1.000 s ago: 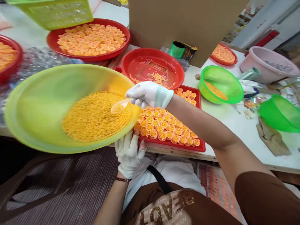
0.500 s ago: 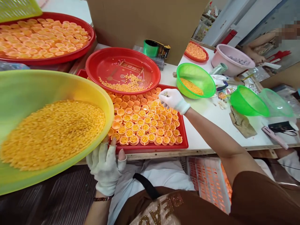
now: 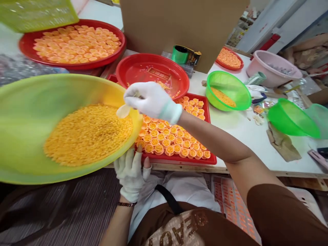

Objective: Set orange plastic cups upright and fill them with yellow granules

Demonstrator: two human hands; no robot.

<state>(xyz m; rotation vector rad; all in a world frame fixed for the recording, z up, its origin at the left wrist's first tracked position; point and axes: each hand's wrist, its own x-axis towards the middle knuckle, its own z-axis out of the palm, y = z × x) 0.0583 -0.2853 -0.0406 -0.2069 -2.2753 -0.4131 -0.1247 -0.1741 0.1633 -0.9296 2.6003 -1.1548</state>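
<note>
My right hand, in a white glove, grips a small pale spoon whose bowl end hangs above the yellow pieces in a big yellow-green basin. Fingers stretched, my left hand in a fingertip-less glove rests against the basin's right underside, by the front edge of a red tray. Inside that tray stand rows of small orange cups, many with yellow pieces inside. My right hand and forearm hide some cups and part of the red round dish behind.
A round red tray of orange cups stands at the back left, beside a tall cardboard sheet. To the right are a green bowl with yellow pieces, another green bowl and a pink tub. A person sits beyond.
My right hand has moved left from above the tray's far right to over the basin, bringing the spoon. My left hand keeps its place by the basin. The view has shifted left.
</note>
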